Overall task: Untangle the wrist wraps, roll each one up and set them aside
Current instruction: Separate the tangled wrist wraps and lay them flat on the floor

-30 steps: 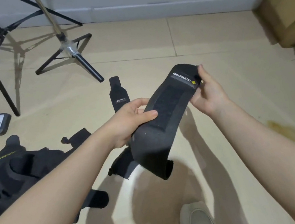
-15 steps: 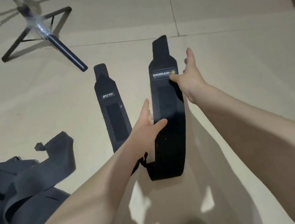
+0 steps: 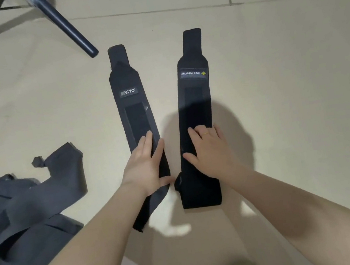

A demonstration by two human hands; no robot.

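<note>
- Two wraps lay flat and straight on the floor (image 3: 274,69), side by side and near each other but not touching, their tab ends pointing away from the person.
- The left wrap (image 3: 134,106) carried a white-lettered label; the right wrap (image 3: 195,105) carried a label with a yellow mark.
- The left hand (image 3: 146,167) rested flat on the near part of the left wrap, fingers straight, gripping nothing.
- The right hand (image 3: 208,150) pressed down on the near part of the right wrap, fingers only slightly bent and spread, nothing pinched as far as could be seen.
- Done, by my reading: these two wraps were freed and laid out, ready for rolling.
- Not yet done: neither was rolled, and no rolled wrap was in view anywhere.
- A tangled pile (image 3: 16,216) of dark straps lay at the left, well apart from the two flat wraps; how many wraps it held could not be told.
- I judged the task to be in its early part: the rolling was all left to do, and the pile was still to be sorted.
- A stand leg (image 3: 68,27) crossed the floor beyond the left wrap, just short of its far tip.
</note>
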